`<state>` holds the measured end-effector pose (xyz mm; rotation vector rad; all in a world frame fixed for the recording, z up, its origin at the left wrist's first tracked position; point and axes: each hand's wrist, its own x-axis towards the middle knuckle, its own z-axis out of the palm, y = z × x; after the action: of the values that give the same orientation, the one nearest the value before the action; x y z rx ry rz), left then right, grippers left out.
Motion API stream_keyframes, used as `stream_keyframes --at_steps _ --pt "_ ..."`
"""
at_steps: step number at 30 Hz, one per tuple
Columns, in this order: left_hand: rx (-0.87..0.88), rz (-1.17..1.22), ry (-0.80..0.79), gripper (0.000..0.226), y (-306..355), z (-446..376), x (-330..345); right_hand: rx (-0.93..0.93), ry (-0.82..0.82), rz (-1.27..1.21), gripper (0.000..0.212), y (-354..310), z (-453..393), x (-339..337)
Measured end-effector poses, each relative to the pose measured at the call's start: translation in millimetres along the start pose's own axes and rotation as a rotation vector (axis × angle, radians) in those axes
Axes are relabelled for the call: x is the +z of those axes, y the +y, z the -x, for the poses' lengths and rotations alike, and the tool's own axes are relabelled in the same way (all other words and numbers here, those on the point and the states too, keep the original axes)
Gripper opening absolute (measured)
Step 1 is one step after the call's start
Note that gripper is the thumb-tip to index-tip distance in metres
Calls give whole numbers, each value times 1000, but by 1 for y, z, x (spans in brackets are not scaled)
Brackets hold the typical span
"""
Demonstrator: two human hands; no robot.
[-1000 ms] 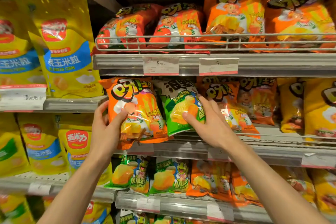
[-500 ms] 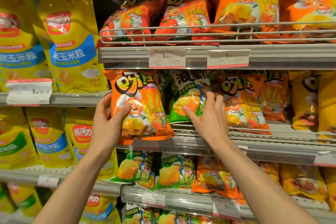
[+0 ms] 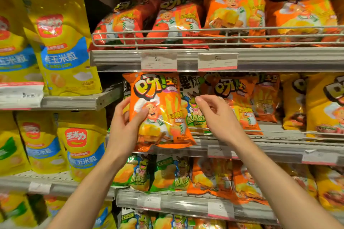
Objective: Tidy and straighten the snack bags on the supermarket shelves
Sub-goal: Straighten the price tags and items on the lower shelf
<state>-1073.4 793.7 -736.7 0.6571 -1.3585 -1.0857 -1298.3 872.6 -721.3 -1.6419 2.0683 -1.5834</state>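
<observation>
Fingers of the left hand [image 3: 128, 126] hold the puffy, shiny orange plastic snack bag [image 3: 160, 111] by its side on the middle metal shelf [image 3: 260, 145], it looks light, soft and crinkly, while the right hand [image 3: 217, 117] hangs loosely curled, holding nothing.

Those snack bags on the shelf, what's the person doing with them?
A person is tidying a supermarket shelf of snack bags. The left hand holds an orange bag by its left edge, thumb on the front, keeping it upright at the front of the middle shelf. The right hand is in front of the green bag just behind, fingers loosely curled and gripping nothing. The green bag is mostly hidden behind the orange one.
</observation>
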Motion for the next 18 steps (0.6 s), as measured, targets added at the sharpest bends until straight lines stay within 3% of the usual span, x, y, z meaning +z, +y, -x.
stream_keyframes --at_steps 5,8,13,17,18 --pt "-21 37 -132 46 -1 8 51 78 -186 -94 78 -10 12 -24" --pt "0 -13 -186 50 -4 12 77 141 -114 -132 83 -5 15 -33" --pt "-43 -56 -371 41 -5 15 105 281 71 -214 44 27 16 -66" --pt "390 -672 -113 47 -23 -1 112 273 178 -139 48 50 18 -104" --pt "424 -790 -71 50 -28 -5 113 272 196 -113 48 55 18 -113"
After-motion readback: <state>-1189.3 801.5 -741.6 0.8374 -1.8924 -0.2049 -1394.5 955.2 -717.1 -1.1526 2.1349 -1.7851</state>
